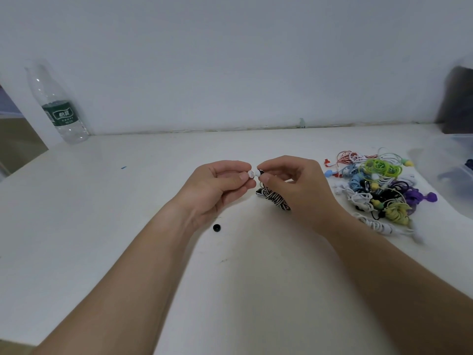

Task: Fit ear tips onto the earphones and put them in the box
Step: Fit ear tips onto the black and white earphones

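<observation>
My left hand pinches a small white ear tip between thumb and fingers. Right beside it, my right hand pinches the black earbud of a black-and-white striped earphone, whose coiled cable hangs under that hand down to the white table. Tip and bud meet between the two hands above the table's middle. A loose black ear tip lies on the table below my left wrist. A clear plastic box stands at the right edge, blurred.
A heap of coloured earphones lies right of my right hand. A clear water bottle with a green label stands at the back left by the wall. A dark object sits at the far right behind the box.
</observation>
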The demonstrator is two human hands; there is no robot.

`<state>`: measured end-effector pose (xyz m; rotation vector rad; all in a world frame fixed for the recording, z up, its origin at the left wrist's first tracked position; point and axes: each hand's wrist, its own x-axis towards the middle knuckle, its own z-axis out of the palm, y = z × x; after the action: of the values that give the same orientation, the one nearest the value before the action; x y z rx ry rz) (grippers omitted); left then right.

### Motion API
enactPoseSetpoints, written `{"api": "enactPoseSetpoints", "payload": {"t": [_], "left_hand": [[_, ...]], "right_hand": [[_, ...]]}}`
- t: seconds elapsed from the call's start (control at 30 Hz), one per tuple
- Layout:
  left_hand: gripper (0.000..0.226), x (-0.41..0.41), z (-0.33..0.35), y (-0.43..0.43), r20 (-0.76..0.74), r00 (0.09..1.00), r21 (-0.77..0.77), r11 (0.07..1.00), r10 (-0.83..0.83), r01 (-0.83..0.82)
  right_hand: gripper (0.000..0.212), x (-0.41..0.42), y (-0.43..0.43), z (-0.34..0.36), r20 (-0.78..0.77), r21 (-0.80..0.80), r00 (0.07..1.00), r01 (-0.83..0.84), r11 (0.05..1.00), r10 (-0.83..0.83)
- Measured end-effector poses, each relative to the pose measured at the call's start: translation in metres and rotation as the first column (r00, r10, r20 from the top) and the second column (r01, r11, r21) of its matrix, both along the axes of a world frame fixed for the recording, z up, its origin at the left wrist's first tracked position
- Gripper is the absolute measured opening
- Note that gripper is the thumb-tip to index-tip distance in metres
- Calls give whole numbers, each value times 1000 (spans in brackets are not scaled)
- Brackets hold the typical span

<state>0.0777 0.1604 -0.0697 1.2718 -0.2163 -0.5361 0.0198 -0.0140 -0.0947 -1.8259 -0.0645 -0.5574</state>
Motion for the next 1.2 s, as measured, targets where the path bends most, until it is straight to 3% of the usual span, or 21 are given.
{"api": "enactPoseSetpoints", "payload": {"t": [0.77,1.2], "left_hand": [[17,2,-2,0,73,997,52,998,-37,33],[16,0,0,2,154,983,99,992,-95,80]], "right_hand": [[20,3,-4,-3,-18,22,1000,-14,1000,14],[15,-1,-11,0,-62,140,982,-169,976,179]]}}
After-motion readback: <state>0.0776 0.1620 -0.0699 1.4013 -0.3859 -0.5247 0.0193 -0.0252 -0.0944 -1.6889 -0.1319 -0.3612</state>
